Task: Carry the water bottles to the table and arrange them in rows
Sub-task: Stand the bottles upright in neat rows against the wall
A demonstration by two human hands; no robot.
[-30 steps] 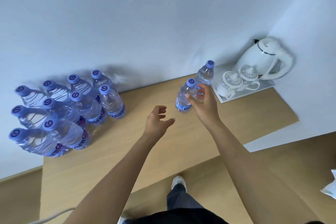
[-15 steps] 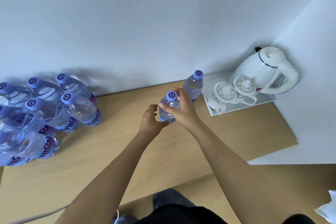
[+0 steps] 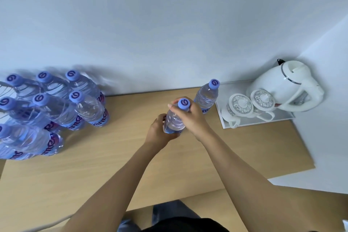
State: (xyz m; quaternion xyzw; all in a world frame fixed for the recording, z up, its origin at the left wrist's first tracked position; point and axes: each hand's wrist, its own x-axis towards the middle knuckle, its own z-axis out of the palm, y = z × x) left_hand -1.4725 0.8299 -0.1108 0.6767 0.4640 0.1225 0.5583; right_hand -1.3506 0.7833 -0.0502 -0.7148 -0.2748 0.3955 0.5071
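Note:
A clear water bottle with a blue cap (image 3: pixel 174 120) is upright over the middle of the wooden table (image 3: pixel 235 154). My right hand (image 3: pixel 190 117) grips it around the neck just under the cap. My left hand (image 3: pixel 160 132) wraps its lower body from the left. A second bottle (image 3: pixel 206 96) stands alone behind it, near the wall. Several more bottles (image 3: pixel 56 107) stand packed in rows at the table's left end.
A white tray (image 3: pixel 258 120) at the right back corner holds a white kettle (image 3: pixel 288 84) and two lidded cups (image 3: pixel 241 107). Walls close the back and right sides. A white cable (image 3: pixel 47 226) crosses the lower left. My legs are below the table's front edge.
My right hand drew the bottle away from its neighbour toward the table's middle. My left hand came in and closed on its lower body. The camera swung right.

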